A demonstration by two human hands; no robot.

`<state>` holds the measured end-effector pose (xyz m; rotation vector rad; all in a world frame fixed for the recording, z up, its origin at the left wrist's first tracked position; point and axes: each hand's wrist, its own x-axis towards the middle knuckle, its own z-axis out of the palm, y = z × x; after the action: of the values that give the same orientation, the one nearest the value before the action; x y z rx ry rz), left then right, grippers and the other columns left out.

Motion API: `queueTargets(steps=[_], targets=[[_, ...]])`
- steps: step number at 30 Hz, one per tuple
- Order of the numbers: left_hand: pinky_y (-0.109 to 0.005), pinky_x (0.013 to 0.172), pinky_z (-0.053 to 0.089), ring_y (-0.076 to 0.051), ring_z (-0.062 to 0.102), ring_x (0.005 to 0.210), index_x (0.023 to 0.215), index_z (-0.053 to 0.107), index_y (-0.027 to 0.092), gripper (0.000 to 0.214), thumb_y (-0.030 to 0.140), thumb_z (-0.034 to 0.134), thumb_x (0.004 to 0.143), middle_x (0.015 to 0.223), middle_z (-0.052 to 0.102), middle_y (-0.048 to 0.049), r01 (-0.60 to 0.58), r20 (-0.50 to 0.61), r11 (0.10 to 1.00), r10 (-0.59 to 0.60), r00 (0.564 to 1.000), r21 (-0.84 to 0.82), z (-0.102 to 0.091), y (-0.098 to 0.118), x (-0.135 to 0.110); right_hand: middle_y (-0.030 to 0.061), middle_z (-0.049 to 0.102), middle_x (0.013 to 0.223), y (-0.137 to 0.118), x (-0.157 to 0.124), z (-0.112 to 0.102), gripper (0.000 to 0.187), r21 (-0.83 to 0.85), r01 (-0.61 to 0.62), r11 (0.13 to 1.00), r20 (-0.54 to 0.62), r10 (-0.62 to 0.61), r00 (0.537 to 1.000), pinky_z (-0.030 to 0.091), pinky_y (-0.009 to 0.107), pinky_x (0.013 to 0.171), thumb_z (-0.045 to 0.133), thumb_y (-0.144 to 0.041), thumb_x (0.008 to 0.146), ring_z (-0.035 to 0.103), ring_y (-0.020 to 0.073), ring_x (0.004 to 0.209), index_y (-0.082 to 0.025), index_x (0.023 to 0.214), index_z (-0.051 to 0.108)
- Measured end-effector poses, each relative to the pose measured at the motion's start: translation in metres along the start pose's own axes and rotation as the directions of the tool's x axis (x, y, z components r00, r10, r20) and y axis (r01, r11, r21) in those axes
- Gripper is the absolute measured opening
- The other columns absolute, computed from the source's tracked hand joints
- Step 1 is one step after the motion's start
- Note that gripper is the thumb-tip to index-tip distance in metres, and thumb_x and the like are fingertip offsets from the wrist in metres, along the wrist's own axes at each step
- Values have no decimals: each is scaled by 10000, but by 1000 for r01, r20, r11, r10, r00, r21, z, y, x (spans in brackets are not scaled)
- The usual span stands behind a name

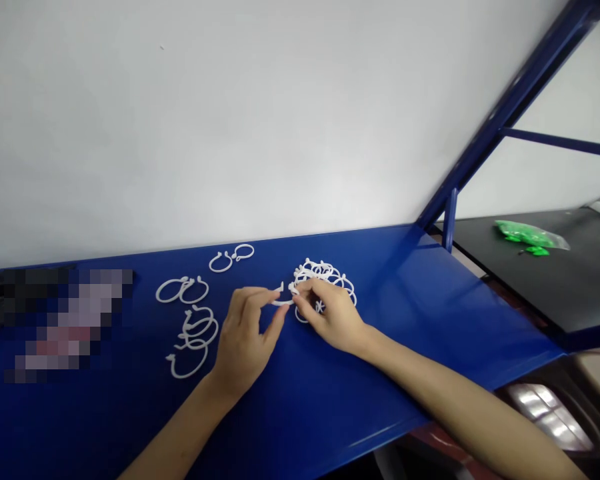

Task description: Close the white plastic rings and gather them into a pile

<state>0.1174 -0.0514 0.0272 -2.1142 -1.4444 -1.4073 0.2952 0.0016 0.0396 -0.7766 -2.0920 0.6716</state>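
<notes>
A white plastic shower curtain ring [283, 303], open at its top, is held between my two hands just above the blue table. My left hand [247, 333] has its thumb and index finger at the ring's left side. With thumb and fingertips, my right hand [330, 313] pinches the ring's right end. Partly hidden behind the right hand lies a pile of similar white rings [337, 277]. To the left of my left hand, several loose rings [190, 360] lie partly overlapping, with a pair [173, 291] above them and another pair [221, 263] farther back.
The blue table [380, 400] meets a white wall behind. A blurred-out item [75, 327] and dark plastic lie at its left. A blue metal frame [480, 147] rises on the right. Beyond it, a black table [520, 287] bears a clear bag of green pieces [527, 235].
</notes>
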Motion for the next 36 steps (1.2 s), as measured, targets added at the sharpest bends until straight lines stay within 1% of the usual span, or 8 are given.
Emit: queueTargets(steps=[5,11,17,20,25,28,33,36], targets=[[-313,857,532,-166,655,897,1069,661,229,168,253,523,975,984,708,-27,176,138,983,-167,976,-60,-3,-5,3,34,647,828,3,0,-6,155,-107,126,986,66,-120,991,502,251,676,523,-289,1003,605,137,719,-189,918,606],[-291,776,557,-157,677,860,960,728,249,226,383,545,957,979,716,-23,483,248,828,-423,872,-287,-4,-3,5,35,657,825,4,-3,-1,162,-32,179,983,65,-177,982,512,260,694,565,-322,998,622,143,732,-186,938,628],[-288,724,575,-169,682,857,932,708,232,213,431,662,872,950,712,-27,555,266,689,-490,830,-466,0,4,2,33,674,817,1,-3,-2,168,28,158,987,4,-158,987,523,268,704,565,-315,997,640,149,738,-194,917,650],[-284,742,565,-153,671,839,896,694,227,156,373,642,894,913,697,-13,532,235,744,-478,846,-403,0,4,1,36,665,815,0,-4,-2,170,19,178,984,33,-179,983,518,270,698,553,-302,1002,631,151,735,-195,905,643],[-264,725,543,-125,648,777,872,693,227,113,282,604,916,858,679,-2,335,108,915,-319,942,-225,-6,9,3,32,639,791,-1,-8,0,151,-39,200,979,48,-198,979,495,257,656,552,-283,1002,601,142,694,-195,911,634],[-255,709,542,-121,647,747,835,675,221,137,262,581,926,826,681,-2,255,57,954,-249,967,-155,-5,12,5,32,637,784,-2,-8,2,170,-74,204,976,46,-201,979,503,258,658,536,-299,1009,605,143,691,-197,919,638],[-374,901,535,-209,656,979,1051,674,237,226,380,522,963,1041,721,-57,227,179,974,-221,959,-13,-17,-13,17,58,695,847,9,-3,0,173,-147,206,967,2,-208,978,539,288,733,551,-328,1004,663,170,766,-198,994,663],[-582,1003,433,-381,540,1194,1263,579,114,544,537,416,964,1234,658,-199,395,45,844,-439,897,364,-45,-49,24,70,728,936,20,4,-8,168,-229,125,965,-80,-146,986,549,309,771,568,-310,993,689,187,822,-211,1090,662]])
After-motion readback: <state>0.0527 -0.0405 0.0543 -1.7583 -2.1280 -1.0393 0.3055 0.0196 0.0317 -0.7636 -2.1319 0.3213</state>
